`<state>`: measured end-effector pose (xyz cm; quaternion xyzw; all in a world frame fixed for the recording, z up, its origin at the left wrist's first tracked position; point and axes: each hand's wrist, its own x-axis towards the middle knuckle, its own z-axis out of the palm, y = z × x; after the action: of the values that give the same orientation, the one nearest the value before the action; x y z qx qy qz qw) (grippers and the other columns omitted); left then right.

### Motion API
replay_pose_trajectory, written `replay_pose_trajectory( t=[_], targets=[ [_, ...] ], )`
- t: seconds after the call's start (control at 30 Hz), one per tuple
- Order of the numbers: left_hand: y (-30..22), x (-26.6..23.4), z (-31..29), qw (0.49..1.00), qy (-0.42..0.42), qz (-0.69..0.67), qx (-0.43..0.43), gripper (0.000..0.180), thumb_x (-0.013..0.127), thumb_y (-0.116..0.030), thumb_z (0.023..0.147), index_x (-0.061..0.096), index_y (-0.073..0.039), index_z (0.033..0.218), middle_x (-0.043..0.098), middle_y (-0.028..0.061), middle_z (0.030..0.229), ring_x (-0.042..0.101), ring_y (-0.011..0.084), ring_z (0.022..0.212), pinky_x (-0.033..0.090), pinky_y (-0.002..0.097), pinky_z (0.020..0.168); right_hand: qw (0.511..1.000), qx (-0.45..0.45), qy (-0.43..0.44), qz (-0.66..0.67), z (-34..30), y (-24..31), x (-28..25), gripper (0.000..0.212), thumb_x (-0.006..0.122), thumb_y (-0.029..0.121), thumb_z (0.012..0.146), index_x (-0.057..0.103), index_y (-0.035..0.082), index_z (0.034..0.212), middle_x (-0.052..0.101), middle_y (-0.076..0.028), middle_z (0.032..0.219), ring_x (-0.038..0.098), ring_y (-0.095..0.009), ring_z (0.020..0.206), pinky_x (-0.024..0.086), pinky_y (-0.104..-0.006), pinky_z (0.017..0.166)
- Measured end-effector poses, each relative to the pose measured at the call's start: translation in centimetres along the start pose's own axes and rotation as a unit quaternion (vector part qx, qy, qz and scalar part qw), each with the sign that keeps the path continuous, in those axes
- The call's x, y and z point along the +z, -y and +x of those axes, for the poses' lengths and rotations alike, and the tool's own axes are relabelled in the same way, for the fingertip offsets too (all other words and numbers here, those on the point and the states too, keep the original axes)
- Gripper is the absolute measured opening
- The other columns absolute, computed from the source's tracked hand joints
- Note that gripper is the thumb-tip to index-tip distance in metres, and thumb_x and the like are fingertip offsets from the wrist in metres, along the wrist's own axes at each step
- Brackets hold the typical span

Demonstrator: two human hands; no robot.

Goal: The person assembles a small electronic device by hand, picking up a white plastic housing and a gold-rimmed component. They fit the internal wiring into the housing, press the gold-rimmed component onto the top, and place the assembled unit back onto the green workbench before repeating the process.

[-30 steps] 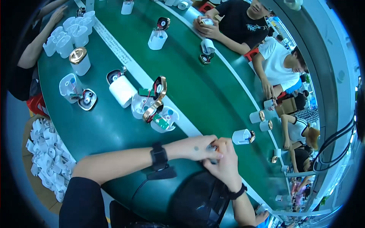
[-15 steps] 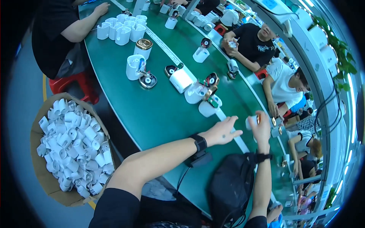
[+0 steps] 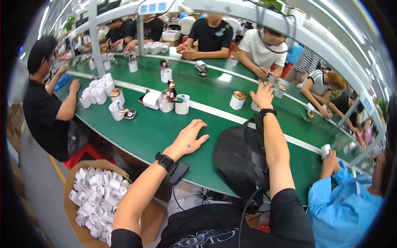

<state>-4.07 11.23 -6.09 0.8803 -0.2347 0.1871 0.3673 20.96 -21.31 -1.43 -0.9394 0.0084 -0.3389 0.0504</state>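
My left hand [image 3: 189, 139] is over the green tabletop with its fingers apart and nothing in it. Farther out, my right hand [image 3: 263, 97] reaches over the table, fingers stretched and spread. Just under its wrist side shows part of a white housing [image 3: 255, 107]; whether the palm touches it is hidden. To its left stands a white cylindrical housing with a copper-coloured lid [image 3: 237, 101]. Left of centre, white housings with exposed wired parts [image 3: 182, 105] stand close together. A black bag [image 3: 233, 159] lies between my forearms.
A cardboard box [image 3: 74, 213] full of white housings stands at lower left. More white housings [image 3: 97, 93] cluster at the table's left. A person in blue [image 3: 347, 206] works close on my right; others sit across. A metal frame [image 3: 94, 39] rises above the table.
My view has swung toward the right. My right hand, which held a white copper-lidded housing, now reaches out with fingers spread; one such housing stands on the table. My left hand stays empty.
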Motion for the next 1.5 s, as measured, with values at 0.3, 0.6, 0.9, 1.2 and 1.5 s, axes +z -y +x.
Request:
replay_pose_trajectory(
  t=[0.3,0.6,0.9,1.2,1.5],
  targets=[
    [1.4,0.3,5.1,0.982,0.087,0.166,-0.009,0.03,0.071,-0.027,0.09,0.069,-0.006,0.113,0.065,0.0144,0.115,0.063,0.0339,0.109,0.051,0.0435,0.093,0.978,0.067,0.149,0.132,-2.9,-3.5,0.6,0.079,0.091,0.036,0.066,0.056,0.019,0.135,0.039,-0.023,0.142,0.066,-0.048,0.11,0.057,-0.0509,0.097],
    [1.0,1.0,14.3,0.957,0.068,0.282,0.006,0.046,0.074,-0.026,0.086,0.057,-0.007,0.124,0.063,0.0174,0.116,0.063,0.0378,0.112,0.055,0.0482,0.092,0.977,0.106,0.162,0.091,-0.8,1.6,-6.5,0.088,0.092,0.045,0.065,0.055,0.014,0.139,0.044,-0.023,0.142,0.066,-0.042,0.117,0.056,-0.0468,0.098],
    [-5.2,2.6,20.9,0.935,-0.096,0.34,0.039,0.099,0.084,-0.035,0.077,0.029,-0.006,0.153,0.045,0.0245,0.148,0.046,0.043,0.138,0.05,0.0576,0.103,0.979,0.064,0.187,0.048,1.3,10.4,-15.6,0.077,0.084,0.048,0.072,0.063,0.013,0.137,0.057,-0.023,0.143,0.061,-0.038,0.128,0.053,-0.0478,0.102],
    [-9.6,-1.8,22.9,0.922,-0.241,0.246,0.178,0.04,0.074,-0.023,0.084,0.054,0.002,0.108,0.065,0.0298,0.087,0.066,0.0467,0.09,0.051,0.0539,0.076,0.313,-0.632,-0.357,-0.612,9.6,10.9,-10.9,0.053,0.063,0.035,0.095,0.058,0.011,0.143,0.054,-0.003,0.152,0.054,-0.021,0.132,0.047,-0.0366,0.111],
    [-6.4,-3.9,23.6,0.955,-0.223,0.194,0.001,0.043,0.069,-0.032,0.087,0.059,0.003,0.11,0.068,0.0304,0.093,0.067,0.0457,0.096,0.053,0.0512,0.08,-0.605,0.018,-0.517,-0.606,6.0,9.8,-15.1,0.045,0.066,0.051,0.096,0.056,0.009,0.084,0.06,-0.005,0.075,0.056,-0.022,0.069,0.049,-0.0348,0.066]
  ],
)
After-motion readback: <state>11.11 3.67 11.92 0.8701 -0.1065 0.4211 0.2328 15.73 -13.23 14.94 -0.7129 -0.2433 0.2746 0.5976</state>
